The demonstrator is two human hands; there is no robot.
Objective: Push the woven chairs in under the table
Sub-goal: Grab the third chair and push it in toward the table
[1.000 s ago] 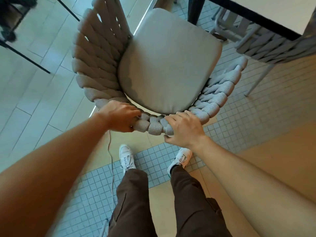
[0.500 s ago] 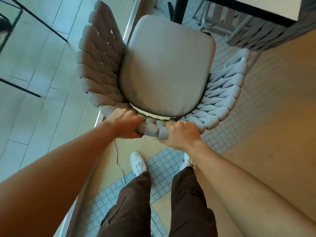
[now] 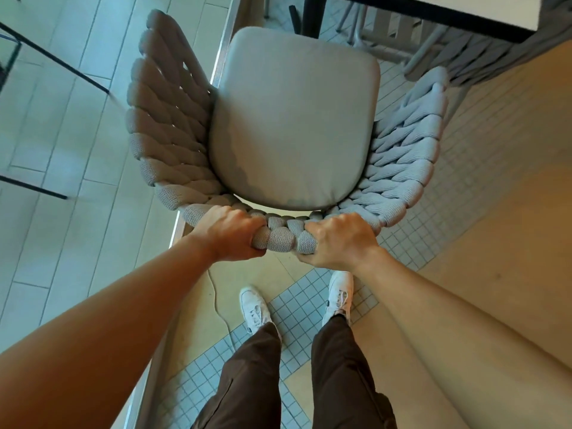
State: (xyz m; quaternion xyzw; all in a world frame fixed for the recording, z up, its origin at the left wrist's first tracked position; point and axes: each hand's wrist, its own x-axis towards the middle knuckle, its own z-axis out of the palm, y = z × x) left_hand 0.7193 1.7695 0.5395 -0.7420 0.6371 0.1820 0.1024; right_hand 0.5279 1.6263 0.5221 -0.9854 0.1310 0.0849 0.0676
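Our left hand (image 3: 230, 232) and right hand (image 3: 337, 243) are both closed around the back rail of the woven chair (image 3: 294, 119), its seat front just short of the bench (image 3: 433, 10). We judge a straight forward push comes next.

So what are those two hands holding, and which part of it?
Both the left hand and right hand grip the woven chair by the top rim of its rope-woven backrest.

The woven chair (image 3: 167, 125) showed thick, knitted grey cloth rope, rough and matt. Its seat cushion (image 3: 294, 119) was smooth, matt fabric. The table (image 3: 458, 7) had a smooth pale top with dark edging. The floor (image 3: 309, 305) carried small, slightly glossy tiles.
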